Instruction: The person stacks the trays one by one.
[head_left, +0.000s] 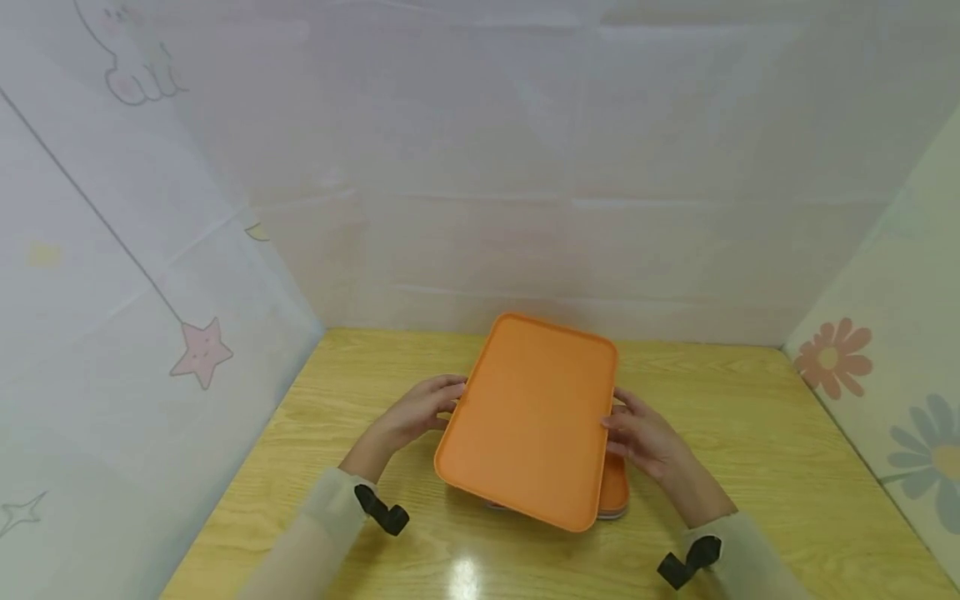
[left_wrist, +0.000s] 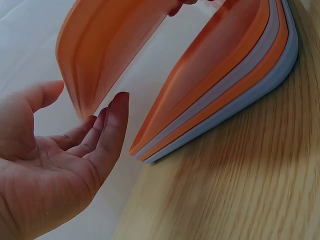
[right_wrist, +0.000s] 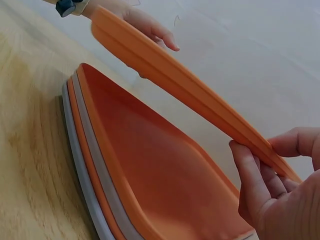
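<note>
An orange rectangular tray [head_left: 532,417] with a low raised rim is held up at a tilt. My right hand [head_left: 647,437] pinches its right edge, thumb on the upper side and fingers beneath, as the right wrist view shows. At the opposite edge is my left hand [head_left: 420,410]; in the left wrist view its palm faces up, fingertips are by the lower rim and the thumb stands apart from them. Below the raised tray is a stack of trays [right_wrist: 155,160], alternating orange and pale grey, with an orange one uppermost. In the head view the raised tray hides most of that stack.
The stack rests on a light wood-grain table [head_left: 360,358]. Pale sheets printed with a pink star [head_left: 201,353] and flowers [head_left: 834,358] stand along the back and both sides. Each wrist carries a black camera mount [head_left: 381,510].
</note>
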